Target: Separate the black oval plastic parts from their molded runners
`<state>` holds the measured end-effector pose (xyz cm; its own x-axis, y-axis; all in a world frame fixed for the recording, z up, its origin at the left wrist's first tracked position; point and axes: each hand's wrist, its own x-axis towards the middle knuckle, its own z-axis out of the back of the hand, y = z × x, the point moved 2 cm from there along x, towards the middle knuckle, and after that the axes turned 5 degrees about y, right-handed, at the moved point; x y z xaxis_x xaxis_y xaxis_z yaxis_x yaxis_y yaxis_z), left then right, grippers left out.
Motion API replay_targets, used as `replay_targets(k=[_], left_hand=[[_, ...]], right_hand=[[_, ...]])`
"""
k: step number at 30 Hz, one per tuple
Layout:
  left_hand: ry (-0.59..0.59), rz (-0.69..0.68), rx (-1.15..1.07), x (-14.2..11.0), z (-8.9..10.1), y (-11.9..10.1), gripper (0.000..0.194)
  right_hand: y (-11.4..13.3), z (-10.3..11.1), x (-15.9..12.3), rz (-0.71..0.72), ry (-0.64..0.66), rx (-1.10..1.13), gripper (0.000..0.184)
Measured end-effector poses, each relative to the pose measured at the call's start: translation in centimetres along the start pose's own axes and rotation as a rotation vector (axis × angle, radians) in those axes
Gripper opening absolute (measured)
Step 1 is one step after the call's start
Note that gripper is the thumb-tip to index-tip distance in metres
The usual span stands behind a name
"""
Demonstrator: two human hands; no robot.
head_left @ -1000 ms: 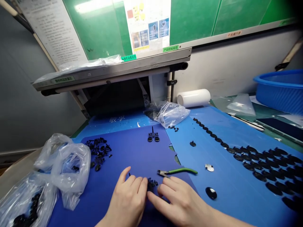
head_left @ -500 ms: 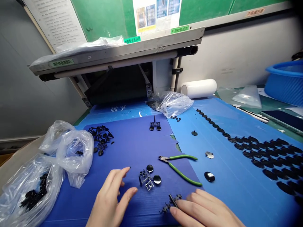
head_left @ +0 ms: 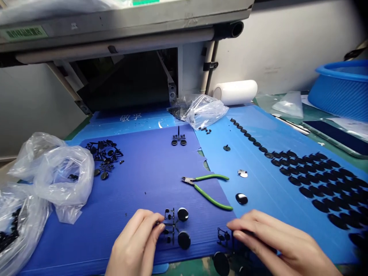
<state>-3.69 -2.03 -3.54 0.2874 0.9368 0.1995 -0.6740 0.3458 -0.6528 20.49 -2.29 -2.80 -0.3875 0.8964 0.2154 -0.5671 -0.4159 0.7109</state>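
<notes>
My left hand (head_left: 135, 245) pinches the edge of a black plastic sprue with two round discs (head_left: 176, 228) lying on the dark blue corrugated sheet (head_left: 138, 191). My right hand (head_left: 276, 245) lies low at the near edge, fingers together over a second black sprue piece (head_left: 224, 237); whether it grips the piece is hidden. Green-handled cutters (head_left: 208, 186) lie spread apart just beyond the hands, untouched.
Rows of black discs (head_left: 310, 172) cover the light blue sheet on the right, with loose discs (head_left: 242, 198) nearer. Plastic bags of black parts (head_left: 54, 176) sit left, a scrap pile (head_left: 103, 153) behind them, another sprue (head_left: 178, 140), a bag (head_left: 201, 109), white roll (head_left: 235, 92), blue basin (head_left: 342, 88).
The hands parted from a close huddle. The left hand took hold of the two-disc sprue; the right slid a second sprue piece toward the near edge. The camera tilted down.
</notes>
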Motion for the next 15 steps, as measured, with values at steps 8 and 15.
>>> replay_targets(k=[8, 15], left_hand=[[0.119, 0.014, 0.029, -0.5, 0.3, -0.4, 0.013], [0.171, -0.019, 0.043, -0.7, 0.2, 0.0, 0.015]], right_hand=[[0.4, -1.0, 1.2, -0.102, 0.231, -0.037, 0.011], [0.3, -1.1, 1.5, -0.125, 0.263, -0.047, 0.009]])
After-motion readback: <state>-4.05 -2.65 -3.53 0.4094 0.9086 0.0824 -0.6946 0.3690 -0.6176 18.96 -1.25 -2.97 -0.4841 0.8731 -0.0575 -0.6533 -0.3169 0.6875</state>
